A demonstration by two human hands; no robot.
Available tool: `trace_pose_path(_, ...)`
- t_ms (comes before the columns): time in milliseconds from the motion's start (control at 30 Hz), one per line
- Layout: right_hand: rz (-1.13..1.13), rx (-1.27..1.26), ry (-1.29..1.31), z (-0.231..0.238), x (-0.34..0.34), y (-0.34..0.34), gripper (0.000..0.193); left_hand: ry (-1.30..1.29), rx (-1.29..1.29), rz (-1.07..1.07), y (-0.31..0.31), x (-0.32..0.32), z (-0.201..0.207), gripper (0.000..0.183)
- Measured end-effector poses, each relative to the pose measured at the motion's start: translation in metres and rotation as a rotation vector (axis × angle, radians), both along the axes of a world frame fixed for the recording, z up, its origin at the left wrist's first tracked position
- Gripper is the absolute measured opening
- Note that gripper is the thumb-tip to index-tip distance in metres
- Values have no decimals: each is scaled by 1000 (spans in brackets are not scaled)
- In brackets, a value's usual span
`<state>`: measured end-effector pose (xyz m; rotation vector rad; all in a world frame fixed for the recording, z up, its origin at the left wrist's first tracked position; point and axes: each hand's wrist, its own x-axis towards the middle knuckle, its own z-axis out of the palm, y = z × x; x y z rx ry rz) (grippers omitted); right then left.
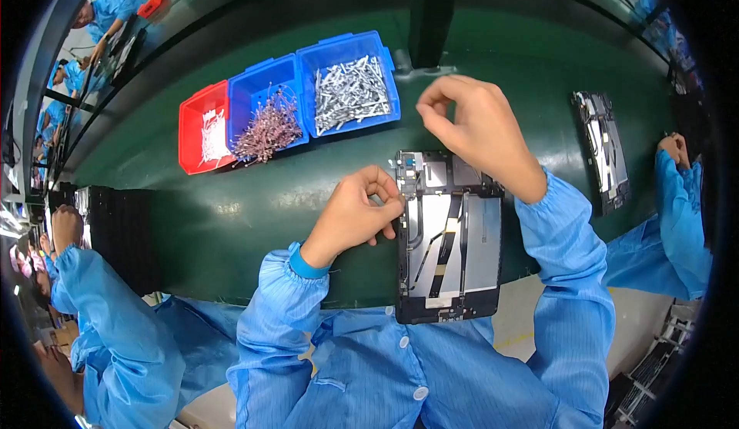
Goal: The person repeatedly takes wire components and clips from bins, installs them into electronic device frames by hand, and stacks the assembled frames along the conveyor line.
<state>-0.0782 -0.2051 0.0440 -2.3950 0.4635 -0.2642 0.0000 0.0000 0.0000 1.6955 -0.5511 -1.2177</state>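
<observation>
An opened tablet (481,237) lies on the green bench top in front of me, its silver battery, dark flex cables and circuit boards exposed. My left hand (358,210) is at the tablet's upper left edge, thumb and forefinger pinched together. Whatever sits between those fingertips is too small to make out. Above the tablet's top end my right hand (477,125) is raised, with its fingers curled and the thumb close to the forefinger. Anything in that pinch cannot be made out either.
Beyond my hands stand a blue bin (392,90) of silvery small parts, a blue bin (250,83) of thin pinkish wired parts and a red bin (188,136) of white pieces. Another opened tablet (600,148) lies right. Co-workers' hands flank me; dark stacked panels (127,229) stand left.
</observation>
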Motion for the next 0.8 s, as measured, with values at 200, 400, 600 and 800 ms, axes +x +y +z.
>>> trace_pose_path(200,372,-681,-416,-8,57,18,8,114,-94,36,9,10,1,20)
trace_pose_path(400,424,-723,-241,-26,82,10,7,140,-113,26,7,13,1,22)
trace_pose_path(600,397,-513,-468,-13,79,7,7,157,-181,35,10,14,-2,21)
trace_pose_path(800,176,502,-267,-3,29,18,8,98,-429,282,5,7,2,22)
